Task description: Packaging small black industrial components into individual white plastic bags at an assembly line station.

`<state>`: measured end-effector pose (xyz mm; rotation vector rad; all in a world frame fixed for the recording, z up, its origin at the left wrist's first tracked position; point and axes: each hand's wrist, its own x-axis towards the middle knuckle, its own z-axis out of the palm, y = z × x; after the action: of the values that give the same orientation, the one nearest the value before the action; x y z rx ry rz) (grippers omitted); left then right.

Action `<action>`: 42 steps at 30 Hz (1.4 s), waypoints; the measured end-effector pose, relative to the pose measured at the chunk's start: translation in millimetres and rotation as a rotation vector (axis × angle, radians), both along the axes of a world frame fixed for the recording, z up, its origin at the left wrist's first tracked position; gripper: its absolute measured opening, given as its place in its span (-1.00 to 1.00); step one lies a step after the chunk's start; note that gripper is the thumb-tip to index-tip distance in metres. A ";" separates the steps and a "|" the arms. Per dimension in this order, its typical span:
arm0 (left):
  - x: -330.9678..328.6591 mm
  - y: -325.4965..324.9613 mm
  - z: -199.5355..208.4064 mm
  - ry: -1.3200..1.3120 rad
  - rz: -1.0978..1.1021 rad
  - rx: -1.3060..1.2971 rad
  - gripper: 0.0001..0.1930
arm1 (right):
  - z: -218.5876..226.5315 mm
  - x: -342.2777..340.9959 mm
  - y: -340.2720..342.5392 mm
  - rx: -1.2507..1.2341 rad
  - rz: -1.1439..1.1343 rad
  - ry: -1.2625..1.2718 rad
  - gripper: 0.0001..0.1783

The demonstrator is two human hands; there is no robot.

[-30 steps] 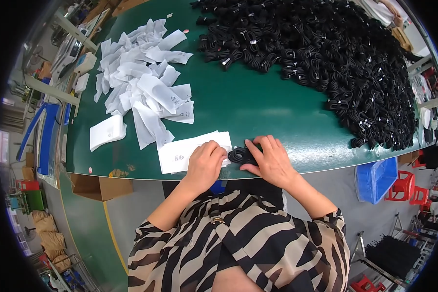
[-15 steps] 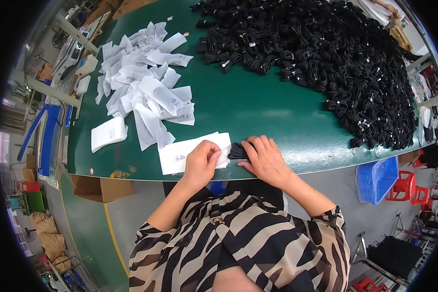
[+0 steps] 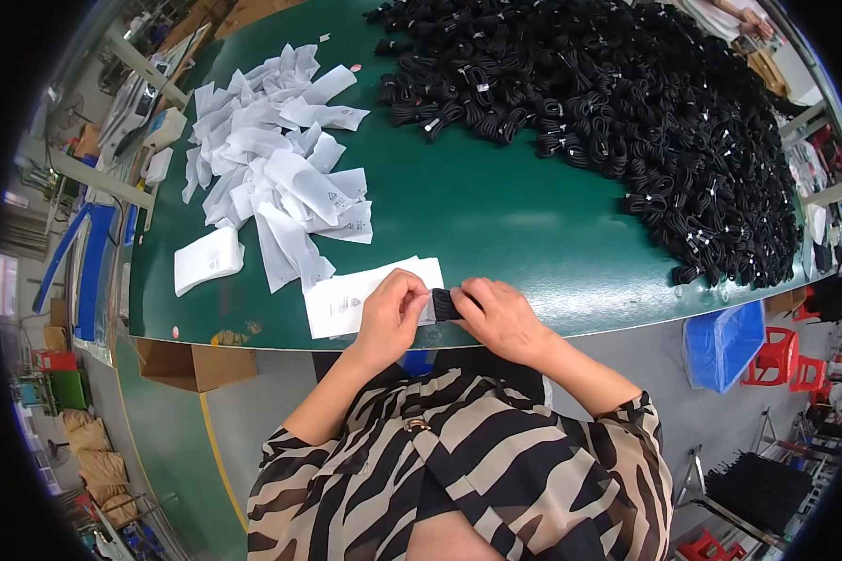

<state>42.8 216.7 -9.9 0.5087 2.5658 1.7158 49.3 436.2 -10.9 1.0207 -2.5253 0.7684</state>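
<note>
Near the front edge of the green table, a small stack of white printed pouches (image 3: 330, 307) lies flat. My left hand (image 3: 388, 316) rests over its right end, thumb and fingertips pinched on the top pouch's edge. My right hand (image 3: 501, 321) is closed round a folded bundle of black cable (image 3: 444, 305). The bundle's left end meets the pouch's opening beside my left fingertips; whether it is inside the pouch I cannot tell. The right fingers hide the rest of the bundle.
Filled-looking white pouches (image 3: 290, 173) lie heaped at the far left, with a neat pouch stack (image 3: 208, 260) nearer. A large mound of black cable bundles (image 3: 617, 112) covers the far right. A cardboard box (image 3: 196, 363) and a blue bin (image 3: 726, 346) stand below the table edge.
My right hand has moved slightly left with the cable bundle, bringing it up against the pouch's edge. My left hand stays pinched at nearly the same spot.
</note>
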 end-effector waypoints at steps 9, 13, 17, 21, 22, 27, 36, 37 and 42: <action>0.0 -2.8 7.6 0.002 -0.102 0.018 -0.92 | 8.4 6.5 12.4 0.005 0.110 0.029 -0.51; 2.6 -2.3 13.0 -0.045 -0.109 -0.007 -0.91 | 5.5 6.6 16.3 0.017 0.151 0.072 -0.52; 2.4 -1.1 9.5 0.136 -0.180 -0.056 -0.91 | 5.1 10.1 13.9 -0.049 0.135 -0.085 -0.51; -0.8 -2.2 14.4 0.200 -0.173 -0.056 -0.90 | 5.5 13.1 10.5 -0.145 0.030 -0.216 -0.49; -1.4 -2.3 15.6 0.201 -0.175 -0.056 -0.90 | 6.4 13.1 10.2 -0.174 -0.017 -0.243 -0.48; -1.7 -7.8 13.6 0.344 0.073 -0.158 -0.89 | 65.0 8.7 25.6 -0.004 -0.307 -0.139 -0.55; -2.7 -2.2 -1.3 0.084 0.087 -0.037 -0.93 | 26.5 -14.9 30.6 0.052 -0.143 -0.226 -0.53; -2.4 -3.1 -1.2 0.069 0.093 -0.016 -0.93 | 25.0 -15.6 33.1 0.031 -0.149 -0.188 -0.53; -3.6 -4.9 -2.8 0.061 0.098 -0.010 -0.94 | 8.4 -6.8 28.9 -0.265 -0.281 -0.297 -0.61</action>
<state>39.2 211.8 -12.8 0.4486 2.6833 1.7423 42.5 465.1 -2.5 0.4808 -2.6317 1.1986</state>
